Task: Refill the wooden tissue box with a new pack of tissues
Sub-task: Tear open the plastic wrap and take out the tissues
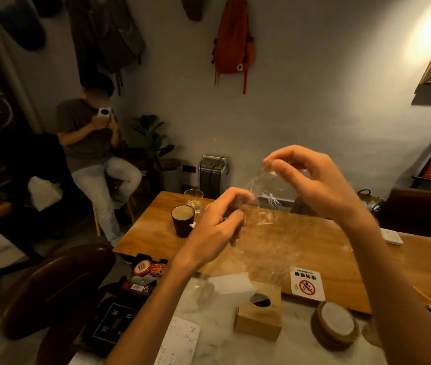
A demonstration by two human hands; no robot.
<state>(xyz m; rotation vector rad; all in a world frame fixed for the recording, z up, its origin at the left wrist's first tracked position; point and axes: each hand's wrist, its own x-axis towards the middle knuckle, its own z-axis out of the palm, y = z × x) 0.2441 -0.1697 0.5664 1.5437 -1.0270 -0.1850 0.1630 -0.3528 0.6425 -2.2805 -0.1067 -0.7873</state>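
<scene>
A clear plastic tissue wrapper (267, 233) hangs in the air above the table, pinched at its top by my right hand (311, 177) and at its left edge by my left hand (217, 225). A white stack of tissues (231, 287) sits at the wrapper's lower end, partly inside it, resting against the top of the wooden tissue box (260, 318). The box stands on the marble counter (235, 349) with its oval opening facing up and dark inside.
A dark mug (183, 219) and a glass (194, 200) stand on the wooden table (340, 248). A no-smoking sign (306, 283), a stack of round coasters (334, 325) and a paper slip (180, 343) lie near the box. A seated person holds a phone at the left. Brown chairs flank the table.
</scene>
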